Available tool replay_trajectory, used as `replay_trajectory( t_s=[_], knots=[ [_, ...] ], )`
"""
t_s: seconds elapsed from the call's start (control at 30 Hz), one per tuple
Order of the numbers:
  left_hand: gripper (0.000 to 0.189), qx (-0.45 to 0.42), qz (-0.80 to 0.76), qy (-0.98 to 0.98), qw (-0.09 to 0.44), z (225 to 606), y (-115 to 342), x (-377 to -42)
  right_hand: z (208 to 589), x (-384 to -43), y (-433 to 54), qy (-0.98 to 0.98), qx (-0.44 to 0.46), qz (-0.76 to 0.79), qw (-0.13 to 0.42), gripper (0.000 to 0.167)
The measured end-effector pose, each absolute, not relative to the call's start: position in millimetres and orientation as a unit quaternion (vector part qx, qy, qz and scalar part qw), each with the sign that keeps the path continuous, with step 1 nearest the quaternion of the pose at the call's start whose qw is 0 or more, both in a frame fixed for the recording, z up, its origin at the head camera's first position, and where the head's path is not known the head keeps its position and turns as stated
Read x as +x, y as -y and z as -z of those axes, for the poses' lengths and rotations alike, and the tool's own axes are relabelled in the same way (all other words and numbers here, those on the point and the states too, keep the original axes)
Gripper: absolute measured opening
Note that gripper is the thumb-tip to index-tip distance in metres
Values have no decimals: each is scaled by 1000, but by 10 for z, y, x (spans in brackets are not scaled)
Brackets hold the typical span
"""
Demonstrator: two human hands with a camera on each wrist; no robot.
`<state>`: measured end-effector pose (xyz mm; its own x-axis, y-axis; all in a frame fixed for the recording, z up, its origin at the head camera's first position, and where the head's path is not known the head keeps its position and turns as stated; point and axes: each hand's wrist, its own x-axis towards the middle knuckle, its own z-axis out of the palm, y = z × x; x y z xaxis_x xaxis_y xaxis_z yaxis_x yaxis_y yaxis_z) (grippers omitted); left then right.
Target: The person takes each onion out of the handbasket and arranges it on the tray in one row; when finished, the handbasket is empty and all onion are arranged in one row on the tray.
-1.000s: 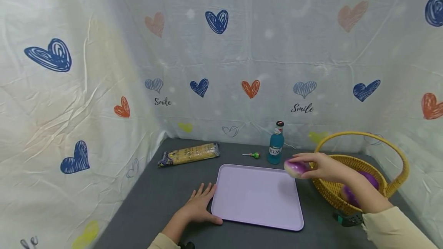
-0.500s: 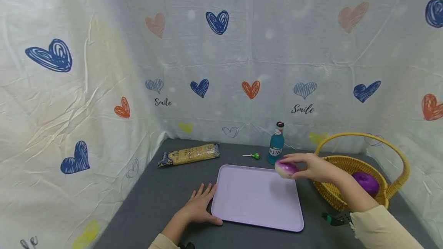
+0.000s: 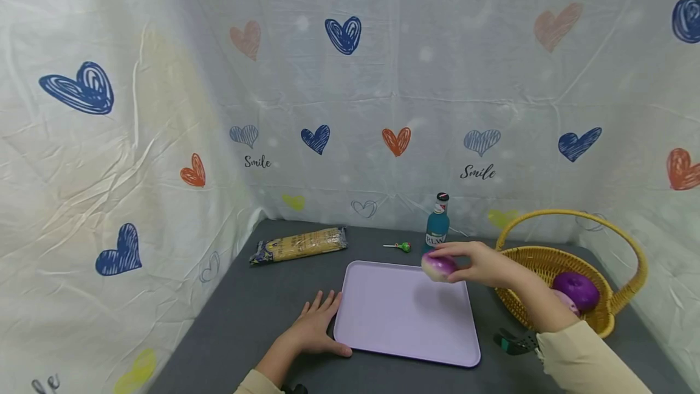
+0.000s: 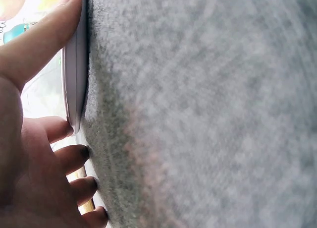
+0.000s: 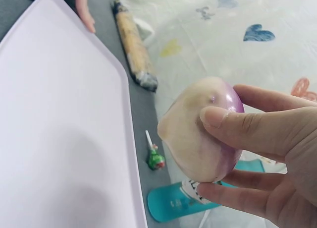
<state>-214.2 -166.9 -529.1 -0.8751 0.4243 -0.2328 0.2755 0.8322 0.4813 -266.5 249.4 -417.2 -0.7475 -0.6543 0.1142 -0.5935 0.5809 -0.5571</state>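
Observation:
My right hand pinches a purple and white turnip between thumb and fingers, held above the far right part of a pale lilac tray. In the right wrist view the turnip shows its creamy side and a blunt tip, the thumb lying across it. My left hand rests at the tray's left edge, fingers spread. In the left wrist view its thumb lies along the tray's side, and the other fingertips reach down to the grey cloth.
A yellow wicker basket with a tall handle stands right of the tray, holding a dark purple round thing and a paler one. Behind the tray are a blue bottle, a green lollipop and a packet of noodles.
The right hand has carried the turnip leftward, from the tray's right edge to over its far right part, uncovering more of the basket's contents. The left hand has stayed still.

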Motion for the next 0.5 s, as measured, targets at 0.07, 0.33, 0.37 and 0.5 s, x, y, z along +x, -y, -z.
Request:
replay_trajectory(
  t_s=[0.07, 0.33, 0.37, 0.5],
  knots=[
    [124, 186, -224, -942, 166, 5290, 1669, -2140, 4175, -2676, -2460, -886, -357, 292, 51, 52],
    [124, 186, -227, -941, 166, 5281, 1671, -2132, 4148, -2694, -2323, -881, -365, 296, 59, 51],
    [124, 186, -227, -941, 166, 5281, 1672, -2132, 4145, -2694, -2303, -880, -365, 298, 62, 51],
    [124, 185, -227, -941, 167, 5281, 1671, -2130, 4160, -2697, -2227, -877, -363, 307, 66, 51]
  ],
)
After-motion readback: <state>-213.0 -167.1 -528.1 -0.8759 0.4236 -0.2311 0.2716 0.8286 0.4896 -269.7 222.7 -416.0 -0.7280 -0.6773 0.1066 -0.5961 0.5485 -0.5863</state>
